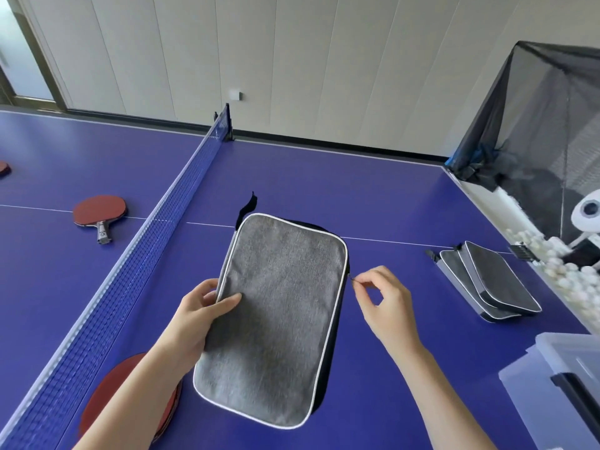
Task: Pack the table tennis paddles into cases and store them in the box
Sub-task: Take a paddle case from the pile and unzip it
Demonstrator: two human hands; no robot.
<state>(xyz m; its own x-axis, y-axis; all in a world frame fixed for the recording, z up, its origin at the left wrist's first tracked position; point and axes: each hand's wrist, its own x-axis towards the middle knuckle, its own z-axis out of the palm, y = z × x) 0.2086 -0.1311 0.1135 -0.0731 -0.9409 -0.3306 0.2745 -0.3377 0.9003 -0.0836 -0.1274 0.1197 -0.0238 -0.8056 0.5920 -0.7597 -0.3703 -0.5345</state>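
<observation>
A grey fabric paddle case [279, 316] with white piping lies in front of me on the blue table [389, 196]. My left hand [204, 313] grips its left edge, thumb on top. My right hand [383, 303] pinches the small zipper pull at the case's right edge. A red paddle [99, 211] lies beyond the net at the left. Another red paddle [107, 394] sits near me under my left forearm, partly hidden. Two grey cases [490, 284] are stacked at the right. A clear plastic box [558, 384] stands at the lower right.
The blue net [156, 228] runs diagonally across the table at my left. A black ball-catching net [545, 125] with a ball machine and several white balls [558, 261] fills the right end. A further red paddle edge [4, 168] shows at far left.
</observation>
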